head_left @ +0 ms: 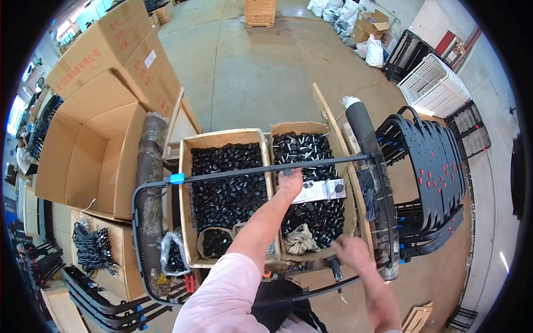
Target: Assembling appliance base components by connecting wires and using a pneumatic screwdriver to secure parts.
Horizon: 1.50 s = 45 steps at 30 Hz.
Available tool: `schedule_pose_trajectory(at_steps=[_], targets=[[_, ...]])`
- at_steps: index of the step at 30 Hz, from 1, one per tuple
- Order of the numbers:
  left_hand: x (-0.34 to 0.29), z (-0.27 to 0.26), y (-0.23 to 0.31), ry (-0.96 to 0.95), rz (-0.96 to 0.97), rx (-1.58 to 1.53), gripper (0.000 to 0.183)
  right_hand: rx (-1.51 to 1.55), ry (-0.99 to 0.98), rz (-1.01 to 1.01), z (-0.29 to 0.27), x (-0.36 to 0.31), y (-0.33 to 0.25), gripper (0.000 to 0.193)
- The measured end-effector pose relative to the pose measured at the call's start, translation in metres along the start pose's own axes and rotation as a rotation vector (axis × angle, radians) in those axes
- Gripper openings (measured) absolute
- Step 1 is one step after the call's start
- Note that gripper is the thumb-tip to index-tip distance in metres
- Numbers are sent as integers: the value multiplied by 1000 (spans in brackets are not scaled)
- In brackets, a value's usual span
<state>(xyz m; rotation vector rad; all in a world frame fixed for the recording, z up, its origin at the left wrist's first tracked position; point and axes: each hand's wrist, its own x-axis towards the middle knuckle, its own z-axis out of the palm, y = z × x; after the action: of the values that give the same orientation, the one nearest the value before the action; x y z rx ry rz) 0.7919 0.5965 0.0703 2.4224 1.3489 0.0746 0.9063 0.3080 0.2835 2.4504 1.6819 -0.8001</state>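
A black metal frame (222,176) with rounded corners lies across two padded rails, above the parts bins. My left hand (290,182) reaches to its far bar, fingers closed around a small black part (287,172) held against the bar's near side. Below that hand, the right bin (354,222) holds black plastic pieces, some with metal studs, plus a white printed sheet (319,190) and a crumpled cloth (301,240). Over the bin's near right corner my right hand (354,253) is curled and blurred by motion; its contents are hidden. A dark-handled tool (335,267) is beside it, near the frame's near bar.
The left bin (186,222) contains black caps. Large cardboard boxes (91,155) stand at the left, above a carton holding black cables (93,247). Stacked black panels (430,172) and white racks (436,83) are at the right. A blue clip (177,178) sits on the frame.
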Motion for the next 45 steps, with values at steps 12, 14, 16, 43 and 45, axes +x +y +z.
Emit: schedule_pose_trajectory(at_steps=[12, 14, 16, 43, 45], targets=[[-23, -5, 27, 267, -53, -316, 35, 200, 374, -180, 5, 146, 48, 20], [-67, -38, 39, 271, 67, -286, 35, 74, 473, -316, 17, 197, 48, 22], [-120, -57, 49, 181, 123, -337, 36, 15, 492, -274, 29, 244, 33, 22], [-404, -138, 20, -328, 67, -788, 45, -65, 594, 11, 86, 374, 27, 31], [-408, -144, 13, -385, 60, -795, 47, 20, 656, 60, 87, 372, 24, 31]])
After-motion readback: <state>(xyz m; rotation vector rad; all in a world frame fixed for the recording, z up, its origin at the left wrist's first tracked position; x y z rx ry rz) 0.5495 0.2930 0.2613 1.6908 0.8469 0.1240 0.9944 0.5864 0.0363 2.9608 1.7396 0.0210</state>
